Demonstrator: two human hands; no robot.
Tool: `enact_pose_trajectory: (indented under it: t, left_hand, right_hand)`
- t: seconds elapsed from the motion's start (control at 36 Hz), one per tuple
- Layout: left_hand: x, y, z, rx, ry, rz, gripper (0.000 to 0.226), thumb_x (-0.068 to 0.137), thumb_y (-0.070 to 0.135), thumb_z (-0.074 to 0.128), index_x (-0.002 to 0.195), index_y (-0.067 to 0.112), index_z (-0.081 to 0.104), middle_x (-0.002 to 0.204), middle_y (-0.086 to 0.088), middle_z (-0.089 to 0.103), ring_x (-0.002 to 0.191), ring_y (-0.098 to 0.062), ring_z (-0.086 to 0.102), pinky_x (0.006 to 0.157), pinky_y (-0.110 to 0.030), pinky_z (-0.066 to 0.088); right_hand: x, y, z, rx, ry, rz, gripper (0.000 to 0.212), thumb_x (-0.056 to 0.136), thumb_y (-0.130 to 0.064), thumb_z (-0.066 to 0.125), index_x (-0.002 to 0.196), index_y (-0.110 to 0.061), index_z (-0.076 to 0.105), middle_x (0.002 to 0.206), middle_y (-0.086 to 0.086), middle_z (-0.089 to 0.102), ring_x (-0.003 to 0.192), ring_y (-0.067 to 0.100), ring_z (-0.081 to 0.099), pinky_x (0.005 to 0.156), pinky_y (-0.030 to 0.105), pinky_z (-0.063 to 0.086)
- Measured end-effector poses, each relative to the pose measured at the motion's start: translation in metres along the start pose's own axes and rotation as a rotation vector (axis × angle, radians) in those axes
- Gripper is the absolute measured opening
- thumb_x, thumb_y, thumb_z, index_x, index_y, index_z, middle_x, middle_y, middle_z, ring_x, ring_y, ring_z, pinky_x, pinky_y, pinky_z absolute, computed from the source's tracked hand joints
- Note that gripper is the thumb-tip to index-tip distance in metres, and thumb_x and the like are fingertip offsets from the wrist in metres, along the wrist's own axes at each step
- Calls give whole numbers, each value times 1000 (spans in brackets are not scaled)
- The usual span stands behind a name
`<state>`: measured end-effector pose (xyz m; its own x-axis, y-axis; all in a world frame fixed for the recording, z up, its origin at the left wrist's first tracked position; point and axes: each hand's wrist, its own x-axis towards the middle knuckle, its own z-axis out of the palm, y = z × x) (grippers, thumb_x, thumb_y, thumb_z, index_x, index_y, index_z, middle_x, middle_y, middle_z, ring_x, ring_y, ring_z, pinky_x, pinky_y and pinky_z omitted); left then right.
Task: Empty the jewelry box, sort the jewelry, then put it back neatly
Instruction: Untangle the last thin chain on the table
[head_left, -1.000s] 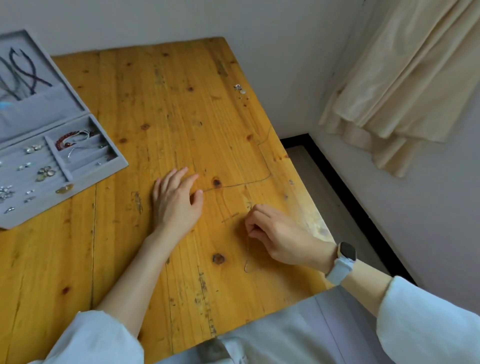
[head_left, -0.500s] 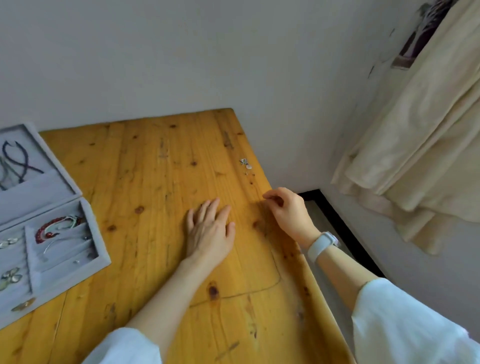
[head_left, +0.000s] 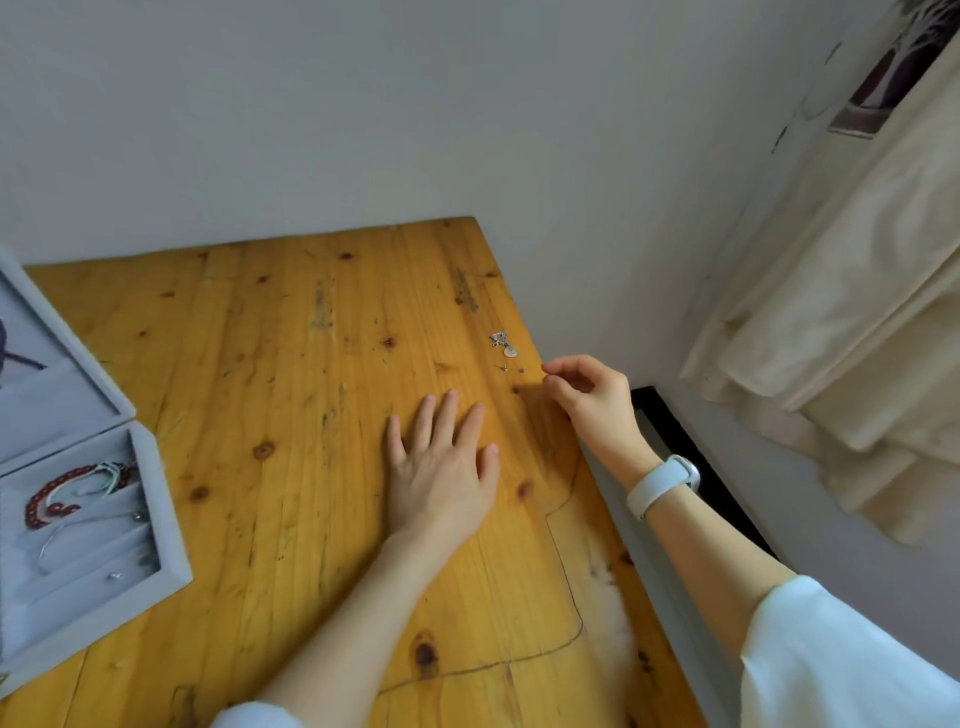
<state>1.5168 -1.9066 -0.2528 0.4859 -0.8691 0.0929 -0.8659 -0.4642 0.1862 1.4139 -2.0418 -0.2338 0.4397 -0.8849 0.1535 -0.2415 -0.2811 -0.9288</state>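
Note:
A thin dark chain (head_left: 570, 597) lies stretched along the right side of the wooden table (head_left: 291, 364). My right hand (head_left: 592, 400) is at its far end with fingers curled, pinching the chain near the table's right edge. My left hand (head_left: 441, 467) lies flat on the wood, fingers straight, just left of the chain. A small silver pendant piece (head_left: 505, 345) and tiny studs (head_left: 511, 369) lie just beyond my right hand. The open grey jewelry box (head_left: 156, 499) stands at the left, with a red bead bracelet (head_left: 47, 499) and a silver bangle (head_left: 62, 535) inside.
A grey wall runs behind the table. The table's right edge drops to the floor, where a black-framed panel (head_left: 691, 452) shows. A cream curtain (head_left: 831, 312) hangs at the right. The box's raised lid (head_left: 62, 364) holds dark cords.
My right hand has carried the chain's end from near me to the far right of the table, drawing the chain out long. My left hand shifted forward, still flat. The view tilted up.

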Motion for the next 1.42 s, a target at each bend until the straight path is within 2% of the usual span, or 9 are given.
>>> enact_pose_trajectory:
  t: [0.11, 0.33, 0.53, 0.81, 0.97, 1.06, 1.19, 1.28, 1.42]
  left_hand:
    - [-2, -1, 1, -4, 6, 8, 52, 96, 46, 23, 146, 32, 16, 156, 4, 6, 143, -16, -1, 114, -48, -6]
    - [0, -1, 3, -29, 36, 3, 54, 92, 47, 18, 144, 32, 24, 156, 4, 12, 143, -16, 4, 113, -47, -4]
    - [0, -3, 3, -12, 30, 9, 52, 95, 46, 19, 145, 32, 19, 156, 4, 10, 143, -16, 2, 114, -48, -3]
    - [1, -2, 1, -30, 9, 6, 52, 95, 45, 24, 145, 32, 18, 156, 4, 8, 143, -16, 1, 114, -49, -3]
    - [3, -6, -5, -100, -27, -12, 51, 94, 47, 30, 143, 35, 23, 155, 8, 10, 143, -12, 1, 114, -45, -5]
    - [6, -11, -11, -223, -68, -20, 49, 92, 42, 41, 140, 33, 33, 154, 10, 17, 142, -9, 5, 114, -40, -6]
    - [0, -34, -44, -533, -26, -38, 33, 91, 19, 51, 124, 18, 56, 135, 3, 46, 127, -15, 40, 105, -23, 25]
    - [-11, -69, -71, -483, 45, -38, 31, 91, 18, 49, 122, 18, 57, 131, 2, 48, 122, -15, 44, 102, -24, 31]
    - [-31, -149, -129, -277, 214, -55, 31, 92, 17, 47, 121, 17, 56, 128, 2, 50, 118, -18, 47, 102, -34, 36]
  right_hand:
    - [-8, -7, -7, 70, -10, -28, 18, 87, -7, 57, 82, -23, 62, 80, -6, 63, 79, 13, 61, 73, 27, 52]
    - [-2, -22, -4, 46, -23, -66, 25, 88, -5, 55, 78, -27, 61, 82, -5, 65, 80, 10, 63, 74, 20, 51]
    - [-14, 9, -3, -327, -54, -154, 16, 87, -2, 54, 91, -12, 66, 95, 2, 63, 89, 12, 56, 74, 11, 43]
    - [-30, 12, -1, -555, -96, -361, 20, 89, -2, 52, 102, -7, 66, 108, 9, 58, 100, 23, 52, 84, 28, 44]
    - [-42, -5, -5, -404, -91, -197, 23, 92, -6, 46, 109, -9, 62, 115, 3, 53, 94, 10, 51, 81, 13, 41]
    - [-45, -18, -4, -472, -168, -136, 25, 93, -10, 44, 114, -12, 59, 119, 3, 50, 103, 14, 50, 83, 13, 35]
    - [-49, -50, 16, -572, -178, -160, 27, 92, -12, 43, 114, -14, 59, 123, 4, 52, 117, 21, 43, 97, 30, 38]
    - [-52, -79, 41, -579, -272, -210, 28, 93, -13, 42, 114, -14, 60, 124, 4, 57, 123, 20, 44, 100, 31, 37]
    - [-54, -141, 101, -522, -501, -309, 30, 93, -13, 41, 116, -14, 60, 116, 5, 64, 107, 22, 58, 89, 29, 46]
